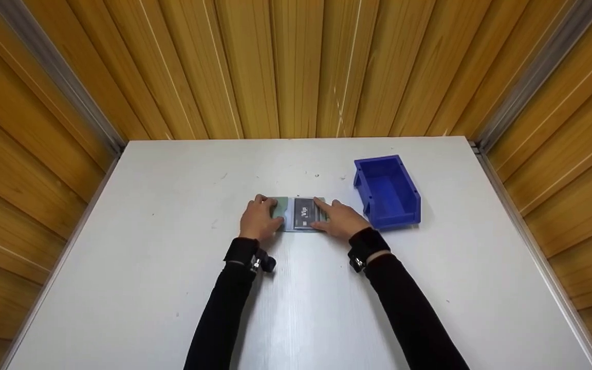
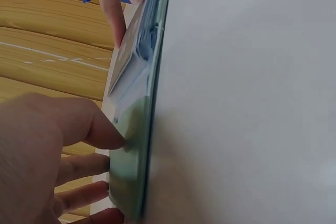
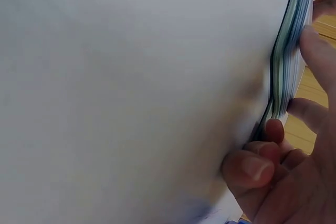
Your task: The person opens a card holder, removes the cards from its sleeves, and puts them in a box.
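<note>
An open card holder (image 1: pixel 289 218) with a green cover and clear plastic sleeves lies on the white table. A dark card (image 1: pixel 304 211) marked "Vip" shows in its right-hand sleeves. My left hand (image 1: pixel 259 221) grips the left end, its thumb on the green inner cover (image 2: pixel 131 156) and its fingers along the far edge. At the right end, my right hand (image 1: pixel 346 221) holds the stack of sleeves (image 3: pixel 289 61), thumb and index finger spread over it. Its other fingers curl by the holder's right edge in the right wrist view.
A blue plastic bin (image 1: pixel 388 192) stands just beyond my right hand, with nothing visible inside. Wood-patterned walls (image 1: pixel 296 67) enclose the white table (image 1: pixel 147 288) at the back and both sides.
</note>
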{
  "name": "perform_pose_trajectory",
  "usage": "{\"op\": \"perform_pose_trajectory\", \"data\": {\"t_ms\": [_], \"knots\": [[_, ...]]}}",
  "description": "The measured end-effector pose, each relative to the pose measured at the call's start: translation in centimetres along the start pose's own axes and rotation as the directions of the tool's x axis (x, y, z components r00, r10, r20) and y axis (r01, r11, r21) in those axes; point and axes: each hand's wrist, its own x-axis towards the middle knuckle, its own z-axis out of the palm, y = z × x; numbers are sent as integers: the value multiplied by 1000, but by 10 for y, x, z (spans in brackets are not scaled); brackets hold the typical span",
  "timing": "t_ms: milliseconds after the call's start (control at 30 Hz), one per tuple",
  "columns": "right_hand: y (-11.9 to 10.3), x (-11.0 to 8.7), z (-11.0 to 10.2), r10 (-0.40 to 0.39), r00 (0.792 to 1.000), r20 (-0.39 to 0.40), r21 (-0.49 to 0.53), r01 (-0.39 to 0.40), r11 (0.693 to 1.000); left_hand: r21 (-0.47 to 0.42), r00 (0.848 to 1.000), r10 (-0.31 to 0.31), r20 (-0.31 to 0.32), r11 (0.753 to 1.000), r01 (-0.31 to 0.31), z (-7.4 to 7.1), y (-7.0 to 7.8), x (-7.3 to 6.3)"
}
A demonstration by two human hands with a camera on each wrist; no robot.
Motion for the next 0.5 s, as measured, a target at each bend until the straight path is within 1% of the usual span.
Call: {"op": "perform_pose_trajectory", "data": {"t_ms": [33, 100, 167, 200, 267, 333, 400, 500], "knots": [[1, 0, 0, 0, 1000, 1, -1, 0, 1000, 2, 1000, 15, -14, 1000, -15, 1, 2, 0], [1, 1, 0, 0, 1000, -4, -1, 0, 1000, -31, 999, 45, -28, 998, -46, 4, 7, 1], [2, 1, 0, -2, 1000, -14, -3, 2, 1000, -115, 999, 52, -13, 992, -53, 9, 13, 2], [1, 1, 0, -3, 1000, -18, -2, 2, 1000, -158, 999, 42, 3, 987, -41, 11, 16, 2], [0, 0, 0, -15, 1000, -25, -7, 15, 1000, -233, 1000, 7, 29, 972, 0, 15, 21, 4], [-1, -1, 2, -35, 999, -31, -17, 35, 999, -268, 998, -44, 46, 962, 55, 16, 26, 6], [-2, -2, 2, -51, 998, -33, -27, 50, 998, -271, 994, -87, 59, 957, 100, 17, 29, 8], [-2, -3, 2, -60, 998, -35, -41, 59, 997, -226, 991, -110, 74, 966, 124, 18, 33, 12]]}}
